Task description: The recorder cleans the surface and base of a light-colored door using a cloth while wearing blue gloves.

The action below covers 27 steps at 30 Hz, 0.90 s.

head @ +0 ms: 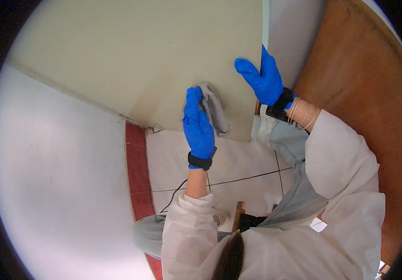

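A large beige panel (144,52), possibly a door, stands upright before me. Flat against its lower face, my left hand (198,126) in a blue glove holds a grey cloth (215,108), which bunches along the hand's right side. My right hand (264,78), gloved in blue too, grips the panel's right edge. Its thumb rests on the beige face while the fingers go behind the edge, partly hidden. Faint darker smudges show on the panel around the cloth.
At the left rises a white wall (60,157) with a red tile skirting (138,168). Pale floor tiles (243,178) lie below, crossed by a thin black cable (173,196). A brown wooden surface (355,80) curves along the right. A small wooden piece (238,213) shows between my legs.
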{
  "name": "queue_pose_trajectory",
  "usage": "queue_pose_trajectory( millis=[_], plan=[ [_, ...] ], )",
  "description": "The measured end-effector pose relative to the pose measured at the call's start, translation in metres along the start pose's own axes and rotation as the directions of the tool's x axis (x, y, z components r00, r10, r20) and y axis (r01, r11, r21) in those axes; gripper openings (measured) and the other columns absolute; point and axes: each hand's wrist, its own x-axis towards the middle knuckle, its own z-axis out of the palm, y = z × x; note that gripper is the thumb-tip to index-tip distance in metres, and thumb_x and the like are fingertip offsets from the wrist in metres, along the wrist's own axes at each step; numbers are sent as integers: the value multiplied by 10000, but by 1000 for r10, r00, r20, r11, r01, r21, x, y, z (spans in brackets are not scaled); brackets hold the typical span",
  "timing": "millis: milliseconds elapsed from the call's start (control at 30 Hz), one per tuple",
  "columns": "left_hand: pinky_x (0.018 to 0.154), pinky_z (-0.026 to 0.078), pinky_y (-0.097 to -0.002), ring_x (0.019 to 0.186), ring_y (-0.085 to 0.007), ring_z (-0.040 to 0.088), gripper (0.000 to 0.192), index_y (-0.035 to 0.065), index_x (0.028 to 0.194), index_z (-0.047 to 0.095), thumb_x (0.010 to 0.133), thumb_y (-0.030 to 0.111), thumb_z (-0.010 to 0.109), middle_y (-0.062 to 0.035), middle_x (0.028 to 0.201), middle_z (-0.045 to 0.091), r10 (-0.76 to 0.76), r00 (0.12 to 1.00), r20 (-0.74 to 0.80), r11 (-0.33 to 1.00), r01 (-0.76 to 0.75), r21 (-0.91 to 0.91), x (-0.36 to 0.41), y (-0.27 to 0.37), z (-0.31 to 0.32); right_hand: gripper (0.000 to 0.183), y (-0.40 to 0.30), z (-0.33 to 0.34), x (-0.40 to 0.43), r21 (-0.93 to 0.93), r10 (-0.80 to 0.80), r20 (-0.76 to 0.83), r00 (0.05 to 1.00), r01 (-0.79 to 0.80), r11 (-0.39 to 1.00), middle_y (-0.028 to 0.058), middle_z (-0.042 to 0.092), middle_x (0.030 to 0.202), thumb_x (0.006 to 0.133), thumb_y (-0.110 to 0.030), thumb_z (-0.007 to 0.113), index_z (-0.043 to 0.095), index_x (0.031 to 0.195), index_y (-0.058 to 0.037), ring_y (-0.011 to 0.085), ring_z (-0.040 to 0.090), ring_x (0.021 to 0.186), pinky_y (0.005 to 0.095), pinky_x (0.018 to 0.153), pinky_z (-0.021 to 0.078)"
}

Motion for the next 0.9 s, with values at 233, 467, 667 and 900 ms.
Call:
queue_pose_trajectory(
  millis=[233,467,667,900],
  plan=[
    [1033,319,-371,1223,-339,424,475,13,1337,392,871,71,466,-191,1344,428,98,992,78,980,-109,166,-12,-17,6,572,6,0,2,-28,2,-15,1000,-2,1000,195,651,978,801,-337,683,488,1182,42,254,647,888,349,775,495],
    [1011,323,-450,1260,-379,360,537,13,1343,372,855,182,518,-225,1363,379,233,961,146,805,-275,525,-19,-34,21,622,4,5,2,-12,-35,-39,999,34,999,204,653,954,790,-375,688,473,1195,44,275,659,850,361,732,511],
    [1082,206,-457,1314,-427,242,621,-2,1387,276,854,205,517,-256,1440,225,200,980,10,828,-175,532,-3,-45,25,644,3,3,1,-77,-42,-41,998,39,996,209,653,937,779,-402,691,472,1194,39,291,660,833,368,718,516],
    [1126,55,-354,1391,-228,63,649,42,1448,15,951,228,389,-98,1518,15,-118,855,-505,977,9,-213,53,-70,-6,655,5,-2,1,-56,-34,-42,999,31,998,217,650,928,772,-418,692,475,1182,44,312,656,824,374,708,514]
  ],
)
